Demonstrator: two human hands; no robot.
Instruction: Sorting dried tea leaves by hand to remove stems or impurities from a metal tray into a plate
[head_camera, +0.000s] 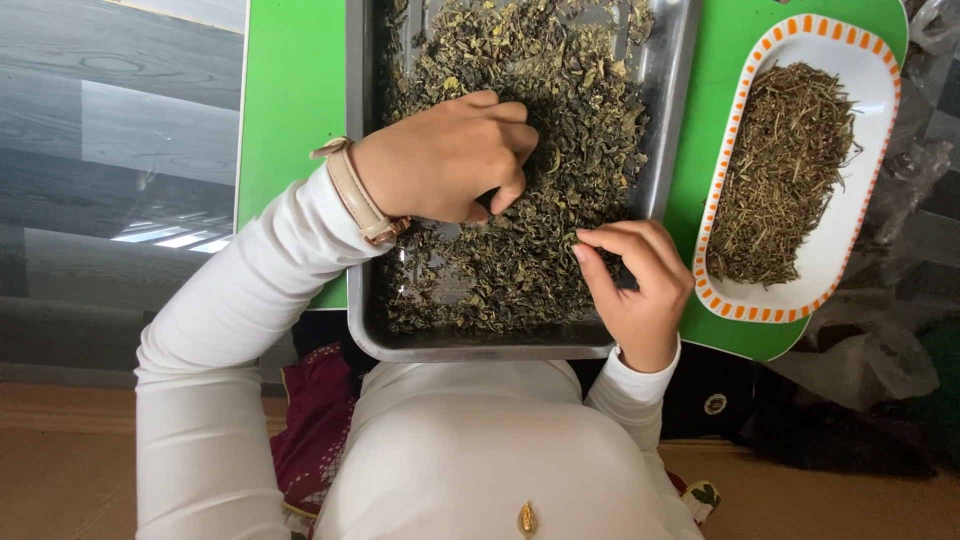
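Sorting dried leaves (520, 150) in metal tray (672, 90): left hand (450, 160) fingers curled together, raking; right hand (640, 285) fingers pinched on 1 stem; best lifted cleanly.

Bright, even daylight; glare patch on the floor (165, 238), sheen on the metal tray (668, 70); sharp throughout.

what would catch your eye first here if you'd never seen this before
The metal tray heaped with dried green leaves, centre top, where the left hand and right hand pick through them. Next, at right, the oval orange-rimmed dish of sorted stems, both on a bright green table.
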